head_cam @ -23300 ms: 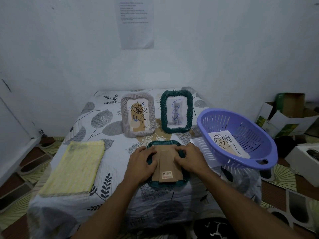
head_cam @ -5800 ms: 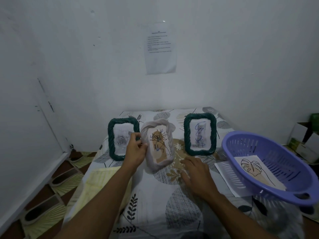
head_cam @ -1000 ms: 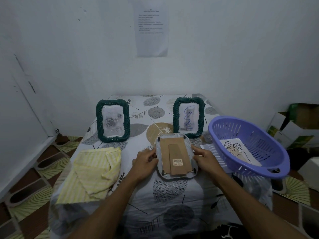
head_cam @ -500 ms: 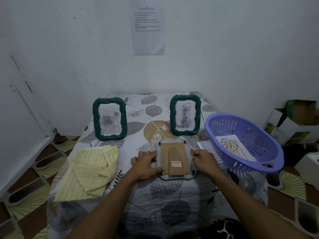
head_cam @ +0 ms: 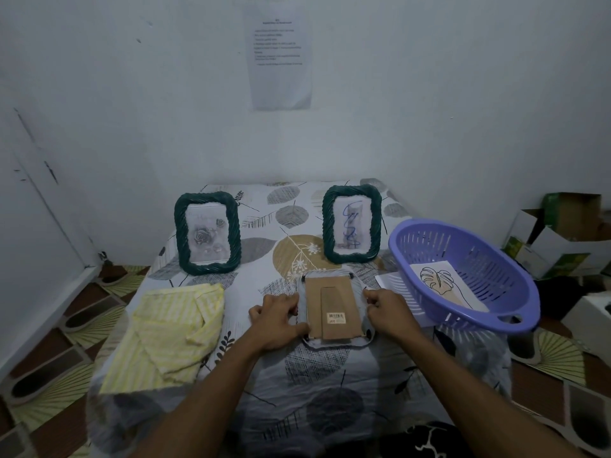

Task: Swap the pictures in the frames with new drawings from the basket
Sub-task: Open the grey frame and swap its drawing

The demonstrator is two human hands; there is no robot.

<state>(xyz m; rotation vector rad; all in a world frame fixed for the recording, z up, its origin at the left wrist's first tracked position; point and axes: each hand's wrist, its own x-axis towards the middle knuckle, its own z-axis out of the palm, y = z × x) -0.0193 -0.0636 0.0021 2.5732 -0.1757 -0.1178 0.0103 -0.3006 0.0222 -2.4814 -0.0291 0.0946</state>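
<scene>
A grey rope-rim frame [head_cam: 334, 309] lies face down at the table's middle, its brown cardboard back and stand facing up. My left hand [head_cam: 276, 320] grips its left edge and my right hand [head_cam: 390, 312] pinches its right edge. Two green frames stand upright behind: the left green frame [head_cam: 207, 233] shows a rose picture, the right green frame [head_cam: 352, 223] shows a blue scribble. At the right, a purple basket [head_cam: 463, 276] holds a leaf drawing [head_cam: 443, 285].
A crumpled yellow striped cloth [head_cam: 168, 332] lies on the left of the leaf-patterned tablecloth [head_cam: 330, 385]. A white sheet [head_cam: 390, 280] pokes out from under the basket. Cardboard boxes [head_cam: 562, 236] sit on the floor at right. The wall stands close behind the frames.
The grey frame, standing between the green frames several seconds ago, now lies face down. In the last second my hands have shifted slightly along its two side edges.
</scene>
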